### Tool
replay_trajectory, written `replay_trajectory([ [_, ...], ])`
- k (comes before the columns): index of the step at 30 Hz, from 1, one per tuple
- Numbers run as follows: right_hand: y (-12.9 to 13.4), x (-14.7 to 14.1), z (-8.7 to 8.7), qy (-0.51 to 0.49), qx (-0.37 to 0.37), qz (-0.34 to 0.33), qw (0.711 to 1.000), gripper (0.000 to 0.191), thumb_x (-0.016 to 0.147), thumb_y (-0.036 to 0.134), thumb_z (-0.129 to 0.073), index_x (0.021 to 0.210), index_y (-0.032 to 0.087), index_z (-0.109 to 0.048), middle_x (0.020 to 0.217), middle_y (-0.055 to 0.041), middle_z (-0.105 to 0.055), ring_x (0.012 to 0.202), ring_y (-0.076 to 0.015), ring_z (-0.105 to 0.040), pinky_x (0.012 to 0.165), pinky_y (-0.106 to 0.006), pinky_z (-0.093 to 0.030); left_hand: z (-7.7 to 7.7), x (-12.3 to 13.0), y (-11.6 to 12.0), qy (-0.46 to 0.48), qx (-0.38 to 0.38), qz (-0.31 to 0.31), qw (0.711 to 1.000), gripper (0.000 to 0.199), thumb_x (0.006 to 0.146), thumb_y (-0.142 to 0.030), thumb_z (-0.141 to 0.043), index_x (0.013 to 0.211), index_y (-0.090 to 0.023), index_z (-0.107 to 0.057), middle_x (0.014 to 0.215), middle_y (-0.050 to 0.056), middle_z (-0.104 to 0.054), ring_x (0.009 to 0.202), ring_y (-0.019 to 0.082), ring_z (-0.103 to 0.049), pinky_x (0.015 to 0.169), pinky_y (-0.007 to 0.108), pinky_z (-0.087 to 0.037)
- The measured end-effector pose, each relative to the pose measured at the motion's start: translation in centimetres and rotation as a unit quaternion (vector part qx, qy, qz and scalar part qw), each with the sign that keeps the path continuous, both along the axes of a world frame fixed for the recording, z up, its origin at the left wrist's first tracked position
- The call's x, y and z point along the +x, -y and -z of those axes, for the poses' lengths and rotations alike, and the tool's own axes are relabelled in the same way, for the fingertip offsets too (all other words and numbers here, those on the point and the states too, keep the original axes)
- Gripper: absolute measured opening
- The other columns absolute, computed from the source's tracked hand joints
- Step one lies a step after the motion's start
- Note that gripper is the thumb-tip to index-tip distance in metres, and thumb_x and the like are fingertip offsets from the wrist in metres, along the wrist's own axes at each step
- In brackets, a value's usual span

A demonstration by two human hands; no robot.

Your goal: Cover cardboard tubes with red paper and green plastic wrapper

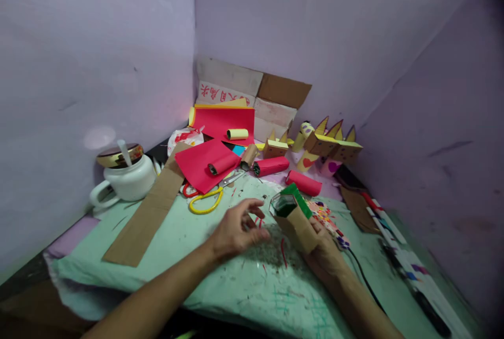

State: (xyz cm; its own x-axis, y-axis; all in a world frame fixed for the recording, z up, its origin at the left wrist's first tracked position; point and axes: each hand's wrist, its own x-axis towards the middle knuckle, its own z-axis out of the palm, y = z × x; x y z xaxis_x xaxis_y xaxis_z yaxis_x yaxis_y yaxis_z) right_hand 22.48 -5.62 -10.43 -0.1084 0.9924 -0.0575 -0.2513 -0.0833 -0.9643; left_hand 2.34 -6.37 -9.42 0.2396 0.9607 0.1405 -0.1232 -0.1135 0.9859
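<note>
My right hand (pixel 326 251) grips a small cardboard box (pixel 298 230) from its right side. The box is tilted, with bare brown cardboard facing me, green on its far side and a dark opening at its upper left. To the left of it, my left hand (pixel 237 228) is held above the table with its fingers curved and apart, and nothing shows between them. Beyond the hands lie scissors (pixel 205 203) with one yellow and one red handle. Red paper tubes (pixel 271 166) are spread behind the box.
A long cardboard strip (pixel 144 226) lies at the left beside a white mug (pixel 132 180). Red paper sheets (pixel 197 166) are at the back. Several eared cardboard figures (pixel 325 144) stand back right. Pens (pixel 429 310) and a black cable (pixel 364 276) lie right.
</note>
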Motion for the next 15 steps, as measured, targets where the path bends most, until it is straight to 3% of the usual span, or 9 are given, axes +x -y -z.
replay_trajectory([
  [2,0.3,-0.4,0.4,0.003,0.003,-0.002,1.0,0.031,0.055,0.028,-0.081,0.084,0.022,-0.071,0.077,-0.0032,-0.075,0.062,-0.0223,-0.069,0.054,-0.029,-0.053,-0.3,0.6,0.5,-0.047,0.04,0.039,0.997,0.081,0.054,-0.04,-0.083,0.123,-0.014,-0.05,0.097,0.007,-0.065,0.074,0.018,-0.061,0.064,0.027,-0.047],
  [5,0.6,-0.9,0.9,0.01,0.006,-0.008,1.0,0.033,0.051,0.018,-0.084,0.081,0.022,-0.071,0.077,-0.0026,-0.075,0.066,-0.0237,-0.069,0.055,-0.029,-0.053,-1.0,1.1,1.1,-0.1,0.113,0.047,0.987,0.07,0.056,-0.04,-0.08,0.115,-0.013,-0.054,0.097,0.009,-0.067,0.089,0.025,-0.061,0.079,0.033,-0.048],
  [9,0.6,-0.4,1.0,0.093,0.071,-0.03,0.993,0.025,0.059,0.022,-0.08,0.083,0.02,-0.072,0.08,-0.0052,-0.074,0.075,-0.0235,-0.069,0.064,-0.029,-0.054,-1.2,0.7,1.5,-0.161,0.221,-0.012,0.962,0.05,0.059,-0.036,-0.073,0.1,-0.01,-0.059,0.092,0.013,-0.067,0.083,0.026,-0.062,0.075,0.037,-0.05],
  [11,0.5,0.4,0.9,0.163,0.115,0.015,0.98,0.027,0.068,0.027,-0.076,0.093,0.02,-0.07,0.087,-0.007,-0.073,0.082,-0.0229,-0.067,0.072,-0.031,-0.054,-1.0,0.5,1.5,-0.196,0.285,-0.052,0.937,0.044,0.062,-0.034,-0.068,0.097,-0.01,-0.06,0.087,0.013,-0.067,0.079,0.025,-0.063,0.072,0.038,-0.051],
  [13,0.5,1.0,1.0,0.2,0.145,0.073,0.966,0.027,0.074,0.029,-0.071,0.1,0.021,-0.068,0.091,-0.0071,-0.072,0.083,-0.0206,-0.067,0.073,-0.03,-0.055,-0.8,0.4,1.3,-0.25,0.3,-0.096,0.916,0.036,0.063,-0.035,-0.066,0.089,-0.011,-0.061,0.08,0.012,-0.067,0.073,0.025,-0.062,0.067,0.039,-0.05],
  [15,0.6,1.2,1.2,0.207,0.184,0.048,0.96,0.029,0.074,0.03,-0.071,0.102,0.023,-0.066,0.094,-0.0072,-0.07,0.078,-0.019,-0.067,0.07,-0.029,-0.055,-0.8,0.4,1.1,-0.312,0.273,-0.119,0.902,0.032,0.064,-0.037,-0.065,0.085,-0.012,-0.061,0.076,0.012,-0.067,0.071,0.027,-0.062,0.065,0.041,-0.05],
])
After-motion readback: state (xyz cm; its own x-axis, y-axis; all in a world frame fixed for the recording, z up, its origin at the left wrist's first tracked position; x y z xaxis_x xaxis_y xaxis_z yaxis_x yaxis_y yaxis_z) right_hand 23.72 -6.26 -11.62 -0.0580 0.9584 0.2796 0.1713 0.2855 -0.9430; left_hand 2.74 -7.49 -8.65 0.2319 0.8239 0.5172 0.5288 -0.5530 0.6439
